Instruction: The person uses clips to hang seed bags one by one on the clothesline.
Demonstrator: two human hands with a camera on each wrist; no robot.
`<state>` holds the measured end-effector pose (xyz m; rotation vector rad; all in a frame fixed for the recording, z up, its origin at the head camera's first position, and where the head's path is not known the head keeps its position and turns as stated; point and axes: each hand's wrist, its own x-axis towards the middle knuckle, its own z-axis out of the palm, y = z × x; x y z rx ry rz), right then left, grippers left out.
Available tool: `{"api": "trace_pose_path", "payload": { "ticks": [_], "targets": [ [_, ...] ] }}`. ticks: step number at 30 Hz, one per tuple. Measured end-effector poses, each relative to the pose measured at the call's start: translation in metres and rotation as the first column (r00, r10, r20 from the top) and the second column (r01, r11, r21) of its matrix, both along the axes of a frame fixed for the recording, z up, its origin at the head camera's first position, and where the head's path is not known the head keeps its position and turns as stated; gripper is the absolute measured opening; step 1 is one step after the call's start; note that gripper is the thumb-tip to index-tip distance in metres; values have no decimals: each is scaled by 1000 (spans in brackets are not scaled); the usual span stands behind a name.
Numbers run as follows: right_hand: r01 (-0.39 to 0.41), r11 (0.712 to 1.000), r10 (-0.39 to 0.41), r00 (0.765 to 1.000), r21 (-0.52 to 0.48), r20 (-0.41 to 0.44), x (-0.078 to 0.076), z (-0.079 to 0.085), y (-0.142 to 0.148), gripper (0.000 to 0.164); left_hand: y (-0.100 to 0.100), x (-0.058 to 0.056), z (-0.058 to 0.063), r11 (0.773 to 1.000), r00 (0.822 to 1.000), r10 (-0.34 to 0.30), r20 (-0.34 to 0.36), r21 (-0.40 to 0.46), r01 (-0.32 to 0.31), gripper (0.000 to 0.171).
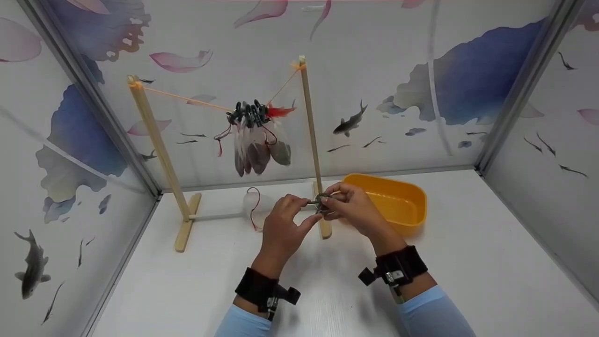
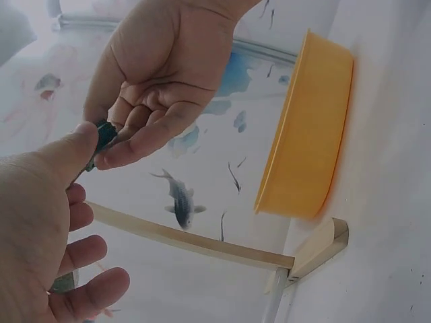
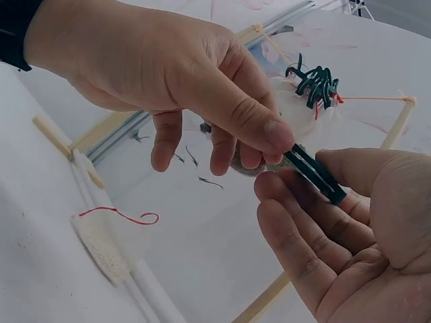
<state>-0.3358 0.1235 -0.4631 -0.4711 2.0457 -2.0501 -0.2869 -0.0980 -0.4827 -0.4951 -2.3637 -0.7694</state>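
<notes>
Between both hands is a dark green clip (image 3: 315, 176), a slim two-armed piece in the right wrist view. My left hand (image 1: 284, 229) pinches one end with thumb and forefinger. My right hand (image 1: 358, 210) pinches the other end, and its remaining fingers are bent below in the right wrist view. Fingertips partly hide the clip in the left wrist view. Left of the hands, a whitish translucent pouch (image 3: 101, 245) with a red cord (image 3: 121, 214) lies on the table beside the stand's low crossbar.
A wooden stand has a left post (image 1: 157, 140) and right post (image 1: 310, 121) joined by an orange string (image 1: 187, 98). Several dark clips (image 1: 250, 113) hang bunched on it with filled pouches (image 1: 258, 157) and a red tassel (image 1: 281, 112). Behind the right hand stands an orange basin (image 1: 416, 201).
</notes>
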Motion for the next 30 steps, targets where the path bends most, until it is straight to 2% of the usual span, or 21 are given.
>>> {"api": "trace_pose_path", "payload": {
  "ticks": [4,8,15,18,22,23,26,30],
  "targets": [
    [-23,999,23,1000,23,7,-2,0,-4,23,-11,-2,4,1000,1000,7,-10,22,-7,35],
    [-20,999,18,999,46,43,-6,-5,-10,21,-28,-5,11,996,998,51,-25,76,-49,26],
    [-37,982,29,999,186,44,-21,-30,-38,20,-65,-9,22,973,989,124,-81,208,-105,18],
    [-36,948,32,999,315,15,-30,-39,-59,26,-75,-10,24,960,983,145,-112,257,-113,15],
    [-27,870,54,998,493,-40,-42,-43,-90,42,-83,-11,22,947,979,169,-118,296,-127,12],
    [-29,855,62,997,518,-46,-45,-43,-96,47,-85,-12,22,944,978,172,-114,303,-131,12],
    [-38,840,83,995,542,-60,-54,-44,-113,56,-87,-12,21,938,978,185,-102,317,-144,12],
    [-74,808,146,986,585,-77,-61,-50,-131,54,-87,-12,20,932,975,201,-96,326,-160,12]
  ]
}}
